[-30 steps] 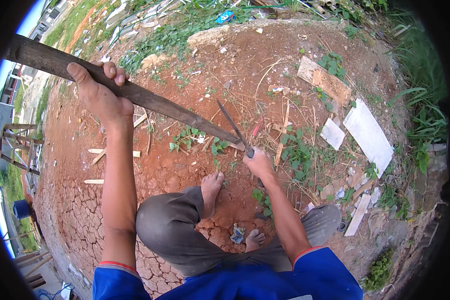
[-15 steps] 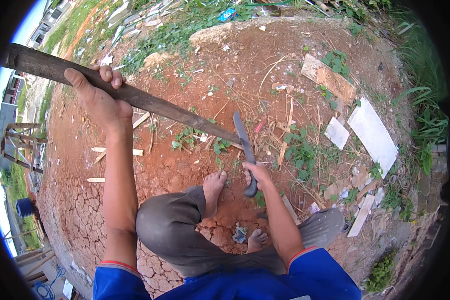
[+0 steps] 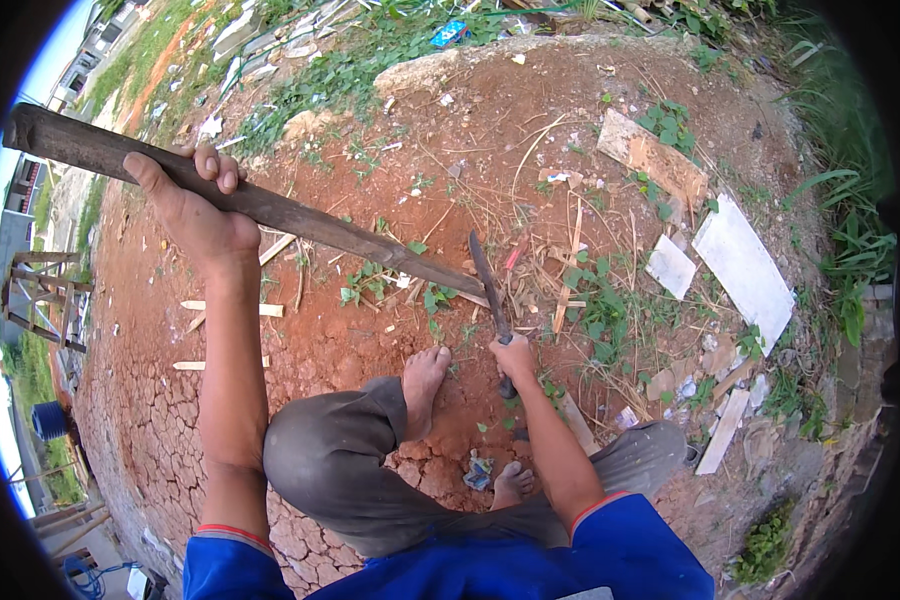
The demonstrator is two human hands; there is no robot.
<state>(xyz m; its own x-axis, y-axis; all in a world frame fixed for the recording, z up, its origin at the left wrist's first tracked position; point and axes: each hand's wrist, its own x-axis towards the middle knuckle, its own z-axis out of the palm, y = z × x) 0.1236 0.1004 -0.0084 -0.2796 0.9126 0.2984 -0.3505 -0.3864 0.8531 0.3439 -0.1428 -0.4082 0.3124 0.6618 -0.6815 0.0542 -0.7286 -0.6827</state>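
Note:
A long, dark, weathered wooden board [image 3: 310,220] slants from the upper left down toward the middle. My left hand [image 3: 195,205] grips it near its upper end, thumb on the near side and fingertips curled over the far side. The lower end, with a paler tip, reaches the wood scraps on the soil. My right hand [image 3: 515,358] is closed round the dark handle of a machete [image 3: 488,280]. Its blade points away from me, edge-on, right beside the board's lower tip; whether they touch I cannot tell. My bare foot [image 3: 426,388] rests just short of there.
Pale pointed stakes [image 3: 232,308] lie on the cracked red soil at left. White flat panels [image 3: 745,270] and a brown board [image 3: 655,158] lie at right among weeds. A wooden trestle [image 3: 45,290] stands at far left. Wood chips surround the board's tip.
The machete has turned from showing its broad side to nearly edge-on, and its handle has tilted in my right hand. The board's upper end has dropped slightly and rolled a little.

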